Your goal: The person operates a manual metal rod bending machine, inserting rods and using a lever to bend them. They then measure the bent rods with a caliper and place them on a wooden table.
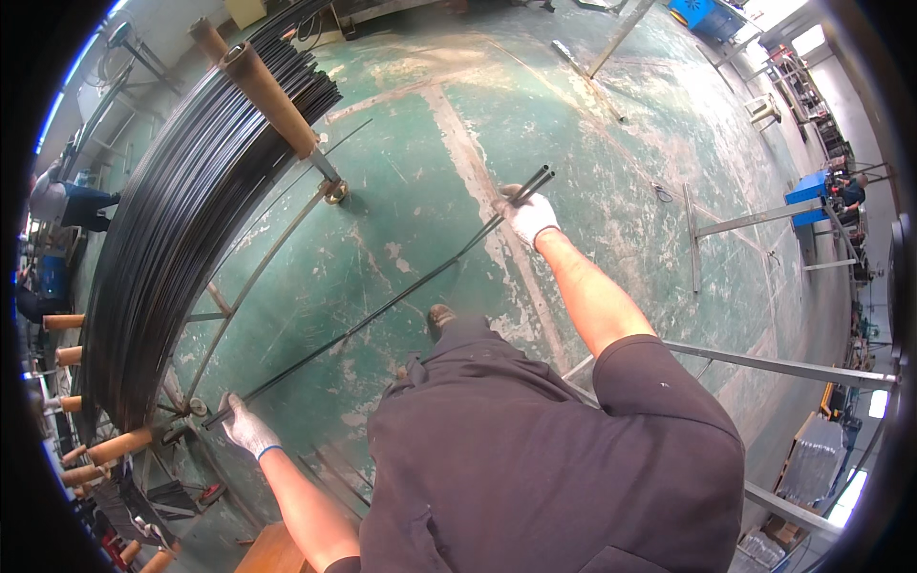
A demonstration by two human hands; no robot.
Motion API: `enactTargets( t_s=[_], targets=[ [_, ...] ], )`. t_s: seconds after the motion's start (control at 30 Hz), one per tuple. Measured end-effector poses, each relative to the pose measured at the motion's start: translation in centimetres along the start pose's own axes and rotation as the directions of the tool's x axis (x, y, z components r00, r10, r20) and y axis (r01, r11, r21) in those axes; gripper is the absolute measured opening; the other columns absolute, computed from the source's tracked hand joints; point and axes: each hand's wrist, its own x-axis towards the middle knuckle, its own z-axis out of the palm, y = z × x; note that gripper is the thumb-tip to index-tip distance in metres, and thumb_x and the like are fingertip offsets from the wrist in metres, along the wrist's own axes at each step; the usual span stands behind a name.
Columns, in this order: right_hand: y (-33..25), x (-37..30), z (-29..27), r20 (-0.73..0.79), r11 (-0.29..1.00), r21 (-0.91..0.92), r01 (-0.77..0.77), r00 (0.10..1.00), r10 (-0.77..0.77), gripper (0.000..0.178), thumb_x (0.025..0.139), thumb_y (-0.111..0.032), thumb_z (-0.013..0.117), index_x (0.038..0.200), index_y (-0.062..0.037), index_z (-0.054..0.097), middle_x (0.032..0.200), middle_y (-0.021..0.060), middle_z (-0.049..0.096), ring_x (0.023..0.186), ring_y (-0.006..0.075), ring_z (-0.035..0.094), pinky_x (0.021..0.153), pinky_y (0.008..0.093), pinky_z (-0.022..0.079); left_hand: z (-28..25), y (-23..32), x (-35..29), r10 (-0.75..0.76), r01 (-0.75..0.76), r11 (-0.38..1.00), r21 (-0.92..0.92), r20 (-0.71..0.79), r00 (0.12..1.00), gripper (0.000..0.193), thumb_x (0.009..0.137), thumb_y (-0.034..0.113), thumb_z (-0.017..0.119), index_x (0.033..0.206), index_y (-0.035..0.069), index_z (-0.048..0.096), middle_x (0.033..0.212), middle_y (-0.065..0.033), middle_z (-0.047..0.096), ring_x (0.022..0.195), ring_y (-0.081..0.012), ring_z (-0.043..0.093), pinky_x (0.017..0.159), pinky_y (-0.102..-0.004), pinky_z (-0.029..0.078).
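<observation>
Two long, thin dark metal tubes (384, 307) run side by side across the front of me, low at the left and higher at the right. My right hand (531, 218), in a white work glove, is closed around them near their far ends, where the round hollow openings show. Near the other end my left hand (248, 430), gloved as well, is closed on the tubes beside the rack. At the left, a thick bundle of similar dark tubes (181, 224) rests on a wheeled rack with brown sleeved posts (272, 100).
A caster (336, 193) of the rack stands on the worn green floor (382, 229). Metal frame bars (774, 363) extend at my right, with another bar stand (693, 239) beyond. Other people (67, 202) are at the far left and far right (850, 194), near blue equipment (807, 196).
</observation>
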Motion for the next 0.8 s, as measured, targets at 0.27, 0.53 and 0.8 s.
enactTargets(
  t_s=[0.27, 0.53, 0.8],
  targets=[
    [-0.2, -0.2, 0.3, -0.014, 0.997, -0.063, -0.035, 0.999, 0.034, 0.049, 0.091, -0.034, 0.082, 0.132, -0.0070, 0.074, 0.122, 0.0153, 0.079, 0.117, 0.0256, 0.074, 0.103, 0.0361, 0.056, -0.1, -1.0, 0.8, 0.092, -0.091, 0.996, 0.013, -0.009, 0.996, 0.021, 0.106, 0.011, 0.070, 0.122, -0.002, 0.074, 0.115, -0.0123, 0.075, 0.103, -0.0224, 0.069, 0.093, -0.0369, 0.057],
    [-1.2, -0.9, 0.6, 0.000, 0.990, 0.131, -0.052, 0.999, 0.053, 0.043, 0.091, -0.031, 0.083, 0.128, -0.0081, 0.077, 0.116, 0.0122, 0.081, 0.108, 0.0223, 0.076, 0.097, 0.0338, 0.058, -0.6, -1.2, 0.4, 0.190, -0.188, 0.980, 0.067, -0.035, 0.981, 0.022, 0.106, 0.013, 0.072, 0.122, -0.001, 0.073, 0.114, -0.0116, 0.075, 0.104, -0.0215, 0.069, 0.092, -0.0364, 0.056],
    [-1.7, -0.8, 0.5, -0.047, 0.996, 0.085, 0.013, 0.999, -0.009, 0.035, 0.092, -0.033, 0.081, 0.120, -0.0112, 0.081, 0.110, 0.0119, 0.082, 0.105, 0.0236, 0.078, 0.095, 0.0346, 0.059, -1.3, -0.6, -1.3, 0.098, -0.097, 0.995, 0.038, -0.041, 0.994, 0.021, 0.106, 0.013, 0.072, 0.124, 0.003, 0.072, 0.114, -0.0088, 0.075, 0.098, -0.0179, 0.070, 0.080, -0.0323, 0.058]
  ],
)
